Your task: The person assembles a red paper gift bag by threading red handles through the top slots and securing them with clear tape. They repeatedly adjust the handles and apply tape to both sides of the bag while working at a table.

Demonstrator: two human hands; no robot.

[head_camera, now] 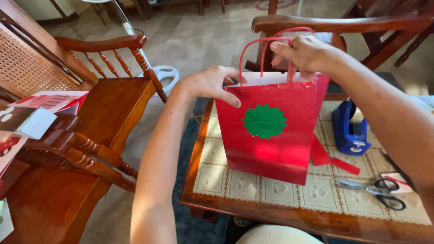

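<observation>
2 hands on 1 red paper gift bag (271, 131), which stands upright on the lace table runner (235, 183) of a wooden table (289, 219). Left hand (210, 83) pinches the bag's top left edge, thumb on the front face, fingers closed on the paper. Right hand (305, 54) is closed around the red cord handles (264, 49) at the top right, near the mouth.

Judgement on doing this well: keep the left pinch light so the rim doesn't crease, keep the base flat on the runner, and hold both handles together so the mouth stays square. Avoid pressing on the front face, since the sticker could lift.

Counts:
- 1 green starburst sticker (264, 121), centred on the bag's front
- 2 cord handle loops, both red
- 1 blue tape dispenser (349, 129), just right of the bag
- 2 red paper scraps (332, 160) by the bag's lower right corner
- 1 pair of scissors (377, 190), black handles, right of the scraps
- 1 wooden armchair (81, 135) to the left, with printed cards (49, 100) on its seat; count of cards unclear

Contents of the bag are not visible.
</observation>
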